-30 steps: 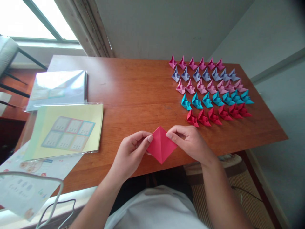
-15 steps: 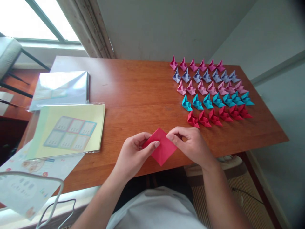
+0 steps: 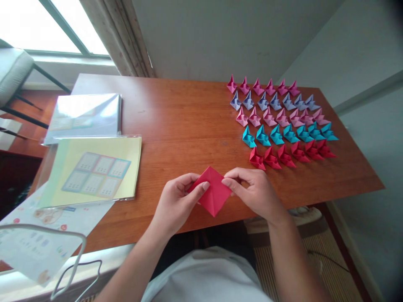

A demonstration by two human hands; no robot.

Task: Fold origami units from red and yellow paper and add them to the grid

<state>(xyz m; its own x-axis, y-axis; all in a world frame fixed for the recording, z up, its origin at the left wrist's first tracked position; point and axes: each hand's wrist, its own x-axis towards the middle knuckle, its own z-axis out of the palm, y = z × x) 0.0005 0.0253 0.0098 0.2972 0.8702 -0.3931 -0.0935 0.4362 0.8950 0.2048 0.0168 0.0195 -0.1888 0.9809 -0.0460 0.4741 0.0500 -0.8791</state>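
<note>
A red square of folded origami paper [image 3: 215, 195] is held up over the table's near edge, one corner pointing at me and creases running across its face. My left hand [image 3: 178, 199] pinches its left side, thumb flat on the front and fingers behind. At the right corner, my right hand [image 3: 252, 191] grips the paper between thumb and curled fingers. Beyond my right hand stands a row of red origami boats [image 3: 285, 157], each with pointed tips. Fingers behind the paper are partly hidden.
Behind the red row are rows of folded boats in turquoise [image 3: 277, 135], pink [image 3: 269, 117], lilac [image 3: 263, 102] and magenta [image 3: 258, 87]. Left on the wooden table [image 3: 176, 121] lie a clear-wrapped yellow paper pack [image 3: 134, 167], a shiny pack [image 3: 94, 107] and a printed sheet [image 3: 91, 218].
The view has shifted slightly, so the table and its contents appear a little further right. Both hands keep hold of the red paper, whose tilt has changed slightly.
</note>
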